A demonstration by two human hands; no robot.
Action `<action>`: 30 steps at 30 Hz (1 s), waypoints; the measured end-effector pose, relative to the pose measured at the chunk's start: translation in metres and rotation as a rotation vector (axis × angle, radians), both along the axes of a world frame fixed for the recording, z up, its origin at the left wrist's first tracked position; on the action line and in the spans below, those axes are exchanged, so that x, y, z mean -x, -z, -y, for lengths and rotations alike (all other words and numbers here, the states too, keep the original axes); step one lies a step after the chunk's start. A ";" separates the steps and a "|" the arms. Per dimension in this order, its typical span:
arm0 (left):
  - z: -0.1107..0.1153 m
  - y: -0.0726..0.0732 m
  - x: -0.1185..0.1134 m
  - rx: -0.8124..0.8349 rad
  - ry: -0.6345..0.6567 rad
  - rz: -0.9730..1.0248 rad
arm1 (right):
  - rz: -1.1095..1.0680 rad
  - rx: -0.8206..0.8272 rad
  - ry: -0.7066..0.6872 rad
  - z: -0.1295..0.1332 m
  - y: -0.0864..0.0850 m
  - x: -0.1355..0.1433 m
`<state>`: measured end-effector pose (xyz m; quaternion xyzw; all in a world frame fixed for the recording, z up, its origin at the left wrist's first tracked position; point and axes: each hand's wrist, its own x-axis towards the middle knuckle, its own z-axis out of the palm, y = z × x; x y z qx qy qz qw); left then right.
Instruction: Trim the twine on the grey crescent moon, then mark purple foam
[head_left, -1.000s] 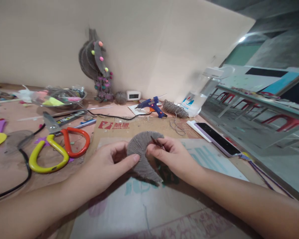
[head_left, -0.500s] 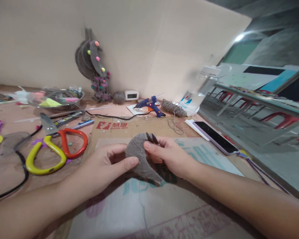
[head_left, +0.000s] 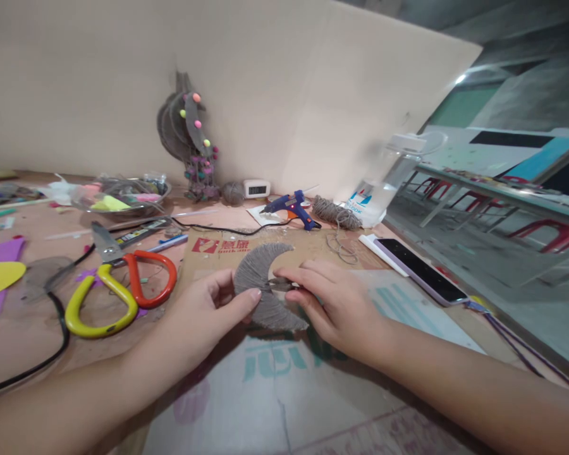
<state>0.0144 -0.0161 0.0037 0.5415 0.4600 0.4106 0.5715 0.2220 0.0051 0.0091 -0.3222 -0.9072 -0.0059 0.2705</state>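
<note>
My left hand (head_left: pixel 218 297) grips a crescent moon shape (head_left: pixel 253 281) wrapped in grey yarn, with the thumb on its front face near the outer curve. The crescent's hollow faces right, its two tips pointing up-right and down-right. At that inner curve, my right hand (head_left: pixel 336 297) is closed on a small dark two-pointed tool (head_left: pixel 281 285), whose tip reaches the crescent's inner edge. Its exact kind is hard to make out, as the fingers cover most of it. Both hands are above a cardboard sheet (head_left: pixel 218 385) with printed lettering.
Large scissors (head_left: pixel 102 303) with yellow and red handles lie at left. Behind are a blue glue gun (head_left: pixel 291 207), a grey yarn bundle (head_left: pixel 336 213), a white clock (head_left: pixel 256 188) and a decorated hanging piece (head_left: pixel 180 123). A phone (head_left: pixel 422 272) and a plastic jug (head_left: pixel 384 177) stand right.
My right hand has shifted from the crescent's front to its inner curve, and the dark tool's points have turned from upward to leftward. The crescent has turned slightly in my left hand.
</note>
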 end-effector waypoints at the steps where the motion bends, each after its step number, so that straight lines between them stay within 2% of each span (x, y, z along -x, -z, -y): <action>1: 0.000 -0.001 0.000 0.003 -0.003 -0.003 | 0.008 -0.008 -0.001 0.000 0.000 0.000; 21: 0.000 -0.001 0.002 -0.061 0.046 -0.123 | 0.060 -0.081 -0.006 0.001 -0.001 0.001; 30: 0.002 -0.002 0.001 -0.034 0.071 -0.050 | 0.016 -0.080 -0.049 -0.003 0.000 0.001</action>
